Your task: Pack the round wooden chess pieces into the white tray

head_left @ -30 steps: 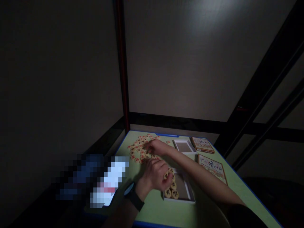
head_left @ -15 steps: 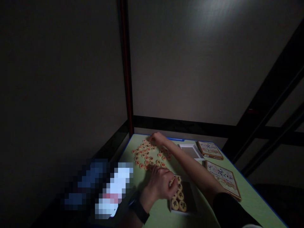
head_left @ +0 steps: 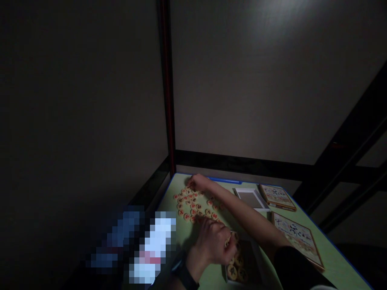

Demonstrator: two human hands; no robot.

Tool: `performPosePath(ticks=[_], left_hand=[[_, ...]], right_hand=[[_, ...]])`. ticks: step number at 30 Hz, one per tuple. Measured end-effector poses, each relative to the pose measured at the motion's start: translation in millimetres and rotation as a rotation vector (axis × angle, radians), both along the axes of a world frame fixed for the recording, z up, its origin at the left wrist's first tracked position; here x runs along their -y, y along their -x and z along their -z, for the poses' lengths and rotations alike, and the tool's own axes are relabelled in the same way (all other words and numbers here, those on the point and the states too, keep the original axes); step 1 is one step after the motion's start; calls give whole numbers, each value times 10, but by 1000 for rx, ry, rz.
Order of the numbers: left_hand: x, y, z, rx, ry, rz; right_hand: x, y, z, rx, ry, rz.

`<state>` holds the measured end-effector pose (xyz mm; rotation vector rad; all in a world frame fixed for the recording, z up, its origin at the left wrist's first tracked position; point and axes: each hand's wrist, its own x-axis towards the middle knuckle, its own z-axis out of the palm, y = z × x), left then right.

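Note:
My left hand [head_left: 215,241], with a dark watch on the wrist, is curled closed above the near edge of the loose pieces. Pale xiangqi pieces [head_left: 227,242] show between its thumb and fingers. My right hand [head_left: 198,182] reaches to the far end of the table, fingers bent down and pinched at the top of the loose xiangqi pieces [head_left: 190,197]; what lies between its fingertips is hidden. These round pieces carry red or black characters. Below my left hand is an open box [head_left: 255,262] with several black-marked pieces [head_left: 237,274] along its left side.
A white open box lid or tray [head_left: 251,198] lies beyond my right forearm. Two printed flat boxes [head_left: 277,196] [head_left: 299,237] are along the right side of the green table [head_left: 338,257]. Walls stand behind and at left. A blurred bright patch [head_left: 154,245] is at left.
My right hand has shifted slightly toward the far left of the loose pieces. My left hand stays curled over the box's edge. The view has turned slightly left.

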<state>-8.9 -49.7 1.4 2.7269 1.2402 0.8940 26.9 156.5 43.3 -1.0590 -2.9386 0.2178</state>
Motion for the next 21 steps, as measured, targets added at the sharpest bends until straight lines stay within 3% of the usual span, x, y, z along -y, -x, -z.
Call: performPosePath(ticks=[6,13,17,21], left_hand=[[5,-14,12,-29,11,-15],[11,-33,17,-29,12,14],[18,-17,-17,-46,52,5],[9,15,-54,-48,101,-15]], right_hand=[[27,199,12,60,-23,-44],[132,241,40,103,-55,11],[188,129,-59,36,-66,31],[186,-198,-256,-59,-62,98]])
